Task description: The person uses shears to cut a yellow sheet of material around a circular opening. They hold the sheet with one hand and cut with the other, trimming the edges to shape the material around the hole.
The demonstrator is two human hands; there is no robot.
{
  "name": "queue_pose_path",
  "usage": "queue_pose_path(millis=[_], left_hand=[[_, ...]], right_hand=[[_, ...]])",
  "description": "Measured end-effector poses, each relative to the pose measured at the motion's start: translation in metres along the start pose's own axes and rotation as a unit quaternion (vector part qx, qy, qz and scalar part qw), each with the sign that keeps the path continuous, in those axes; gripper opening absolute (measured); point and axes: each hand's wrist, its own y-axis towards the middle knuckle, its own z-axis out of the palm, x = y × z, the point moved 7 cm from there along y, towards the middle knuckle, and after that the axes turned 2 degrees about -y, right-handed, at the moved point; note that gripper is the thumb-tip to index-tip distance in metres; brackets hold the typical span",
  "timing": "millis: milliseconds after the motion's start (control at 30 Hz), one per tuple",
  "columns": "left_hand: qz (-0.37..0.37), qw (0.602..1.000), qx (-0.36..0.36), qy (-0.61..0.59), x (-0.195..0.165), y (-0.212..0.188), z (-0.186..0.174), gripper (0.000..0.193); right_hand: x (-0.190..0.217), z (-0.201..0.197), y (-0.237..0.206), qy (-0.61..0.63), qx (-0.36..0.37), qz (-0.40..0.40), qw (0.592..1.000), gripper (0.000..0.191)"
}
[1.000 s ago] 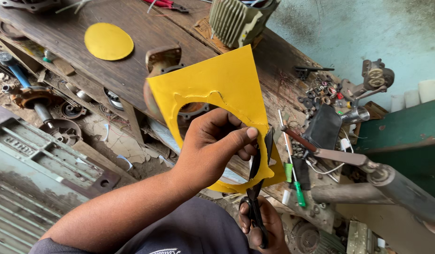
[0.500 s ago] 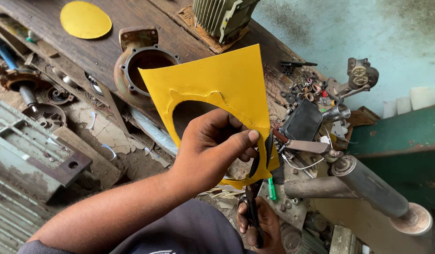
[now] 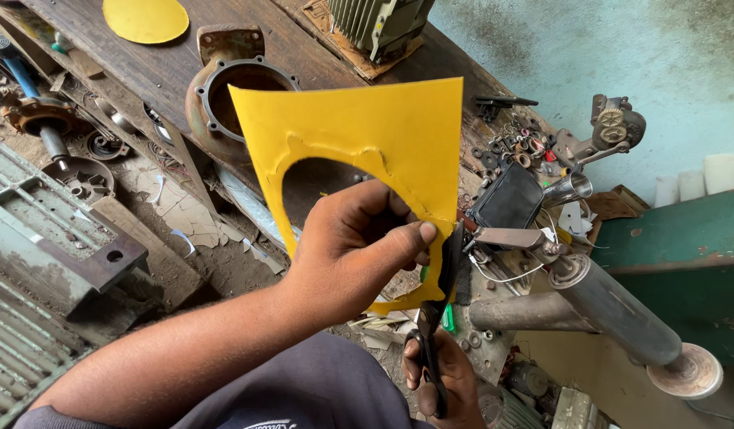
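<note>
Left hand (image 3: pixel 359 254) pinches the yellow sheet (image 3: pixel 359 135) mid-frame; right hand (image 3: pixel 446 381) grips black scissors (image 3: pixel 438 318) below: best cut slowly along the curve.

The yellow sheet (image 3: pixel 367 119) looked matt and smooth, like thin gasket paper. Behind it, the tabletop (image 3: pixel 168 67) was rough, worn wood, and the round flange (image 3: pixel 212 87) was rusty cast metal.
</note>
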Motion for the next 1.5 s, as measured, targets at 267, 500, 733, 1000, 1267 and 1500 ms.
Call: queue_pose_path(millis=[267, 500, 733, 1000, 1267, 1500], left_hand=[[0.021, 0.995, 0.014, 0.093, -0.024, 0.001, 0.002, 0.011], [0.019, 0.986, 0.025, 0.161, -0.036, 0.005, 0.006, 0.014], [0.049, 0.972, 0.028, 0.226, -0.045, 0.006, 0.009, 0.017], [0.066, 0.962, 0.047, 0.261, -0.048, 0.009, 0.011, 0.018], [0.088, 0.956, 0.063, 0.272, -0.053, 0.013, 0.017, 0.02], [0.061, 0.929, 0.093, 0.353, -0.058, 0.021, 0.017, 0.018]], right_hand=[[0.013, 0.008, -0.004, -0.014, 0.051, -0.026, 0.998, 0.081], [0.013, 0.0, -0.002, -0.011, 0.048, -0.033, 0.998, 0.085], [0.006, -0.01, -0.001, -0.008, 0.013, 0.006, 1.0, 0.079], [0.014, -0.007, -0.002, -0.032, 0.02, -0.023, 0.999, 0.088], [0.02, -0.008, -0.005, -0.045, 0.014, -0.023, 0.999, 0.085], [0.023, -0.009, -0.007, -0.051, 0.004, -0.016, 0.999, 0.083]])
